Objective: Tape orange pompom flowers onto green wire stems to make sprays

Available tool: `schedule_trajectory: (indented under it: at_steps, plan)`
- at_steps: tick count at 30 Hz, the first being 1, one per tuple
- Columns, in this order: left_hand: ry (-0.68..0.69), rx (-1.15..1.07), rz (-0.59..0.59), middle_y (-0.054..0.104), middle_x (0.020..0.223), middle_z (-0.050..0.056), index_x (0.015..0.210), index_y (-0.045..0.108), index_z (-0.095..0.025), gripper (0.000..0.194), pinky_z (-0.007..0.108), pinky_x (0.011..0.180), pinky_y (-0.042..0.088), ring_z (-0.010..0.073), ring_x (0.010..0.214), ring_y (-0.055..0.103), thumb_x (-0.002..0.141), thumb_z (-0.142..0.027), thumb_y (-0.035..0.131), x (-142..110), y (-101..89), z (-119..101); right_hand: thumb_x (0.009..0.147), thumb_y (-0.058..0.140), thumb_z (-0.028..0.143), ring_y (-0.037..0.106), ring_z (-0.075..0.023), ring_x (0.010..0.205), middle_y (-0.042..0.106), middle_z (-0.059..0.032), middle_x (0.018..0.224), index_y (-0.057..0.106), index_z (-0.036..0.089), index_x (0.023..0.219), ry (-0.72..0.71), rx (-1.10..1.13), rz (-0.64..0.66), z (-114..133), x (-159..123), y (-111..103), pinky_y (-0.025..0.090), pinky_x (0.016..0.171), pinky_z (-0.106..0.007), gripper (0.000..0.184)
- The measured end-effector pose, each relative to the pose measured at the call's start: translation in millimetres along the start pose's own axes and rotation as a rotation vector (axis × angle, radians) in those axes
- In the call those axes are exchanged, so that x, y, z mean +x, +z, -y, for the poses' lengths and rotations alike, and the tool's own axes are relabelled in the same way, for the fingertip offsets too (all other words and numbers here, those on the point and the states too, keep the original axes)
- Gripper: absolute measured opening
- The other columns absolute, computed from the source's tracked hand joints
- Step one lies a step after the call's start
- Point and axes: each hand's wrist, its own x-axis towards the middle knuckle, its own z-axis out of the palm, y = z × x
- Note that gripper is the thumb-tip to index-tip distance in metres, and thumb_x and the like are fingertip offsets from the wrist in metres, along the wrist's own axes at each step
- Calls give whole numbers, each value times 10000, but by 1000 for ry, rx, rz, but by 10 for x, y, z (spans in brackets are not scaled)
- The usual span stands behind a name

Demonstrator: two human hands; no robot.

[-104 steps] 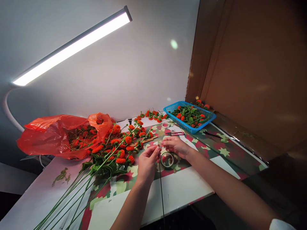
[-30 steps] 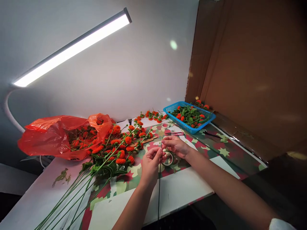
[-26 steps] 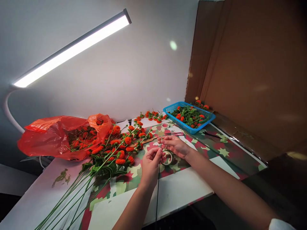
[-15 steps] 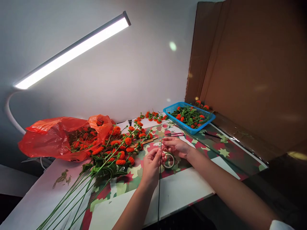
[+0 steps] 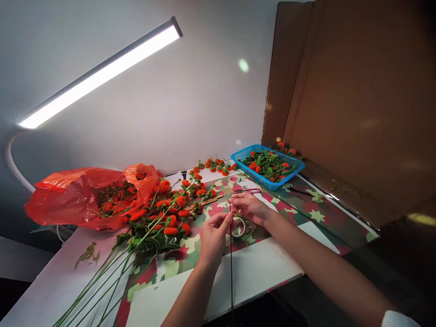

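A thin dark green stem [image 5: 231,272] stands nearly upright in front of me, its lower end running past the table's front edge. My left hand [image 5: 217,234] is closed, pinching the stem between thumb and forefinger below its top. At the stem's tip, the bent fingers of my right hand [image 5: 251,209] close in a pinch; any small piece between them is too fine to make out. Just behind my left fingertips lies a roll of tape [image 5: 244,228], partly hidden by the hand. Pink-handled snips [image 5: 250,190] rest beyond my right hand.
Stems with orange fuzzy flowers [image 5: 172,221] lie at left, beside a red plastic bag [image 5: 73,195] of more flowers. A blue basket [image 5: 235,156] holds flowers and leaves at the back. Brown sticks [image 5: 211,200] and another tape roll [image 5: 234,179] lie mid-table. A lamp [image 5: 102,75] shines overhead.
The stem's lower part has swung slightly to the right. My left thumb has shifted a little on the stem, while both hands stay in nearly the same place.
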Motion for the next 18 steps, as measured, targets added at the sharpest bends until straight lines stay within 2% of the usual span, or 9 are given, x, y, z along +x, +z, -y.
schedule_trajectory:
  at_steps: [3, 7, 18]
  plan:
    - [-99, -132, 100, 642, 607, 36, 764, 686, -116, 301, 199, 512, 407, 103, 538, 553, 653, -392, 726, 3, 0, 4, 547, 787, 186, 493, -65, 513, 600, 14, 572, 667, 117, 672, 34, 44, 59, 8, -16, -11, 385, 520, -200, 187]
    - [-143, -203, 196, 629, 612, 30, 778, 680, -119, 299, 190, 492, 401, 91, 518, 542, 662, -393, 720, -8, 17, -20, 581, 775, 213, 474, -62, 487, 577, 21, 535, 697, 104, 755, 43, 34, 151, 16, -23, -35, 369, 495, -197, 220]
    - [-153, -148, 157, 600, 602, 6, 776, 683, -128, 325, 164, 461, 362, 62, 495, 491, 633, -415, 735, -10, 26, -34, 565, 791, 260, 487, -66, 488, 581, 13, 544, 693, 106, 708, -37, 1, 101, -4, 12, -55, 371, 492, -205, 232]
